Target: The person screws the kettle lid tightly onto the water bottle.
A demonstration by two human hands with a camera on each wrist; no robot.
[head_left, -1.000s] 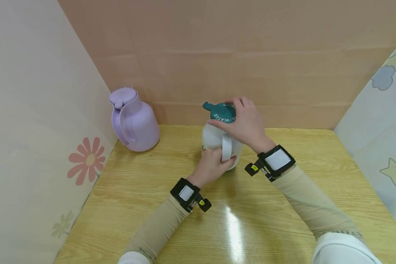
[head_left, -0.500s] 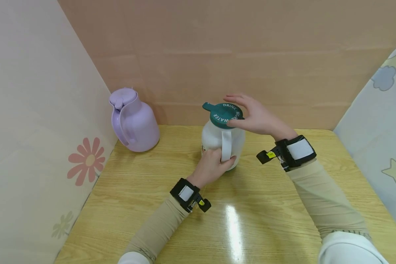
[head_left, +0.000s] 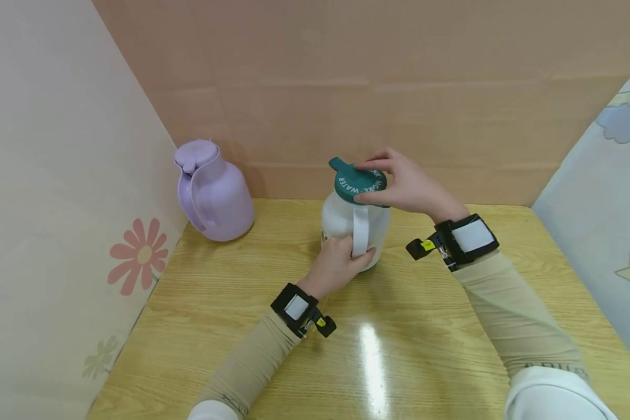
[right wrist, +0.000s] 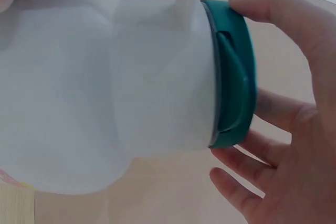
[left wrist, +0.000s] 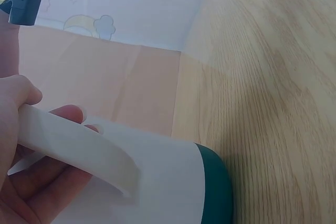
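A white jug [head_left: 341,224] with a dark green lid [head_left: 358,181] stands on the wooden table [head_left: 241,291] near the back wall. My left hand [head_left: 336,265] grips its white handle [head_left: 360,233], fingers curled round the handle [left wrist: 73,148]. My right hand [head_left: 406,186] holds the lid's rim between thumb and fingers. In the right wrist view the lid [right wrist: 233,72] sits on the jug [right wrist: 105,87] with my right hand [right wrist: 283,119] wrapped about it. The lid's spout tab points to the back left. The jug's green base [left wrist: 215,187] rests on the table.
A lilac jug [head_left: 212,189] stands in the back left corner. Cardboard walls close the table at the back and left; a patterned panel [head_left: 604,175] closes the right. Bare tabletop lies in front of my arms.
My right hand swung from the near side of the lid to its right side and took hold of the rim. The lid has turned, its tab now further right. My left hand stayed.
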